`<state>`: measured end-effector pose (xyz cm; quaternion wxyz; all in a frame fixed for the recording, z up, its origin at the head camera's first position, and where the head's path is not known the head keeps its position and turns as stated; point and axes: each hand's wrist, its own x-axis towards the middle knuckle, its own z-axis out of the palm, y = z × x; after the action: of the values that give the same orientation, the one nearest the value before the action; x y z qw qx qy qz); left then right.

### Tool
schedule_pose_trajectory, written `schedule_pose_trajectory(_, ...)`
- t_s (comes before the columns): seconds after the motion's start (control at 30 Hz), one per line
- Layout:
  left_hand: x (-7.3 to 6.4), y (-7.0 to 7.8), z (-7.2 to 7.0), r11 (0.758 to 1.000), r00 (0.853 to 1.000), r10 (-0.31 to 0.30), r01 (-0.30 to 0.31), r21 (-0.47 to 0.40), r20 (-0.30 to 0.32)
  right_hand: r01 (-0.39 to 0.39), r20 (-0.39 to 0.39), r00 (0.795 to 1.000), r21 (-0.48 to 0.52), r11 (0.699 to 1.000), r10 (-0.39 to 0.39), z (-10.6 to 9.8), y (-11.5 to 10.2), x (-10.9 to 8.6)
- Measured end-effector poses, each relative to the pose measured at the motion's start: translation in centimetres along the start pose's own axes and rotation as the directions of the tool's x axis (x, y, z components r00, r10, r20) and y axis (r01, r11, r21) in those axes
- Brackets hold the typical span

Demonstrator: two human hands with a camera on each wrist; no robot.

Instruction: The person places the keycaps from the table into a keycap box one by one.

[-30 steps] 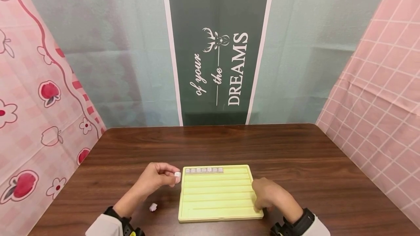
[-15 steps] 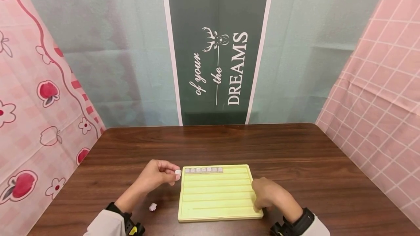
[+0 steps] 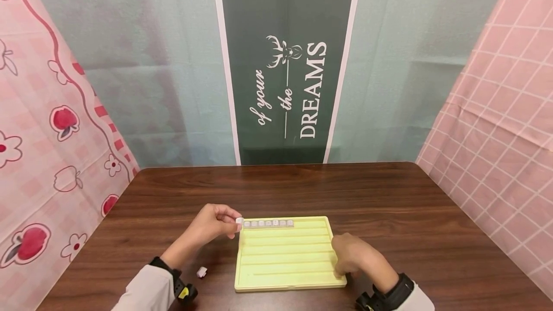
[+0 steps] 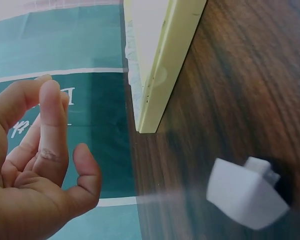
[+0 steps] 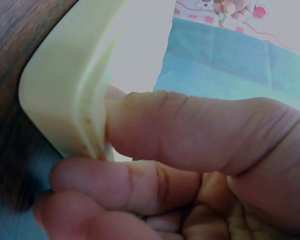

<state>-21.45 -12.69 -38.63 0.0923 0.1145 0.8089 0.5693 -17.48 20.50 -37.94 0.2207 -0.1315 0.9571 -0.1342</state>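
Observation:
A pale yellow tray (image 3: 282, 256) with several ridged rows lies on the table. Along its top row, starting at the left, several whitish keycaps (image 3: 269, 223) stand side by side. My left hand (image 3: 214, 222) holds one more white keycap (image 3: 239, 221) at its fingertips, right at the tray's upper left corner; in the left wrist view that keycap is hidden. With thumb and fingers, my right hand (image 3: 349, 253) pinches the tray's right edge near the lower corner, as the right wrist view shows close up. A loose keycap (image 4: 247, 195) lies tipped over on the table, left of the tray.
The brown wood-grain table (image 3: 389, 200) reaches back to a green curtain with lettering (image 3: 285, 85). Pink cloths hang at the left (image 3: 65, 157) and right (image 3: 497, 109). Both wrists wear black straps.
My left hand has moved up and slightly right with its keycap, from beside the tray to its upper left corner. The right hand and the tray have stayed put.

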Motion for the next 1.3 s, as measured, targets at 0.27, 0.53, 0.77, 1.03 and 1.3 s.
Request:
schedule_pose_trajectory(0.27,1.1,0.1,0.4,0.993,0.997,0.071,-0.068,0.1,-0.031,0.01,-0.008,1.0,-0.001,1.0,-0.01,0.0,-0.1,0.0)
schedule_pose_trajectory(0.53,2.1,0.3,1.0,0.994,0.995,0.067,-0.06,0.095,-0.07,0.002,0.001,1.0,-0.003,1.0,-0.002,-0.1,0.0,-0.1)
schedule_pose_trajectory(0.77,2.4,0.5,1.8,0.993,0.995,0.083,-0.078,0.085,-0.051,0.006,0.011,1.0,0.008,1.0,-0.007,0.0,-0.1,0.1)
schedule_pose_trajectory(1.03,2.7,0.4,2.8,0.991,0.996,0.087,-0.084,0.102,-0.029,0.009,-0.004,1.0,0.0,1.0,-0.009,0.0,-0.1,0.0)
schedule_pose_trajectory(1.3,3.4,0.3,3.8,0.987,0.994,0.105,-0.101,0.128,-0.023,-0.001,0.004,1.0,0.001,1.0,0.001,0.0,-0.1,0.0)
